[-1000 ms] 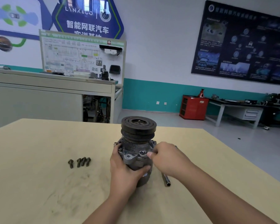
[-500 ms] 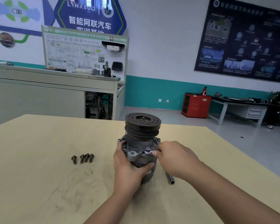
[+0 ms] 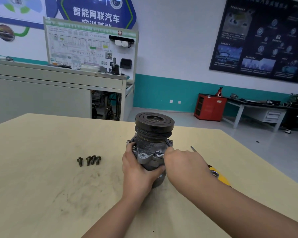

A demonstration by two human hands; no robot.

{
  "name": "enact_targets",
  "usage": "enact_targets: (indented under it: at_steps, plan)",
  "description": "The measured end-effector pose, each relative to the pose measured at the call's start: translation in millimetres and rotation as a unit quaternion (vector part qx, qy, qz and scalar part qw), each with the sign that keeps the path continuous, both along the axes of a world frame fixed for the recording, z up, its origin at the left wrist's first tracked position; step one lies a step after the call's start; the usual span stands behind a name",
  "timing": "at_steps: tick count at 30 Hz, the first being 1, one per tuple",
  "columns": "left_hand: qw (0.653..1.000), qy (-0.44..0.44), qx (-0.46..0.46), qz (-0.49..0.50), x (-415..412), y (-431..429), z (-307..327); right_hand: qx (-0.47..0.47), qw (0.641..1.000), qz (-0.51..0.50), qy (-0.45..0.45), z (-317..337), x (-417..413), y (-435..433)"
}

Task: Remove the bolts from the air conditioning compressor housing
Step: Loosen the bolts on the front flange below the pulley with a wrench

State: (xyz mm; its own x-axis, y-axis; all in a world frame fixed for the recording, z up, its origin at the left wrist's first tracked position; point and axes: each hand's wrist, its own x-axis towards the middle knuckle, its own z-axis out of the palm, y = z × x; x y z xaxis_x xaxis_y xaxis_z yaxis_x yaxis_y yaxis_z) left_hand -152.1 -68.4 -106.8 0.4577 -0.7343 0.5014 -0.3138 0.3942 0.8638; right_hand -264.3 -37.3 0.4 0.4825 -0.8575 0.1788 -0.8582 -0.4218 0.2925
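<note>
The compressor (image 3: 151,148) stands upright on the table, its black pulley on top. My left hand (image 3: 138,170) grips the lower housing from the near left side. My right hand (image 3: 182,162) holds a small wrench (image 3: 159,154) whose head sits on a bolt at the front right of the housing flange. The far tip of the wrench pokes out beyond my knuckles. Several removed bolts (image 3: 89,160) lie side by side on the table, left of the compressor. Another bolt (image 3: 170,142) sits in the flange's right edge.
A yellow-handled tool (image 3: 219,176) with a metal socket end lies on the wooden table (image 3: 41,186) behind my right forearm. The table's right edge runs diagonally near it. Benches and a red cabinet (image 3: 210,107) stand far behind.
My right hand has shifted slightly with the wrench at the flange bolt. My left hand keeps its grip on the housing. The view has tilted, so the yellow tool now shows.
</note>
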Motion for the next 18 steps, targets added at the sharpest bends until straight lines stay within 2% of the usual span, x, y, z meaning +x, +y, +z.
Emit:
enact_targets:
  at_steps: [11,18]
  plan:
    - [1.000,-0.023,0.000,-0.006,6,-5,-4,-0.015,0.999,0.030,0.021,-9,-13,-11]
    - [1.000,-0.015,-0.010,-0.010,5,-4,-6,-0.043,0.995,0.083,0.043,3,-14,-6]
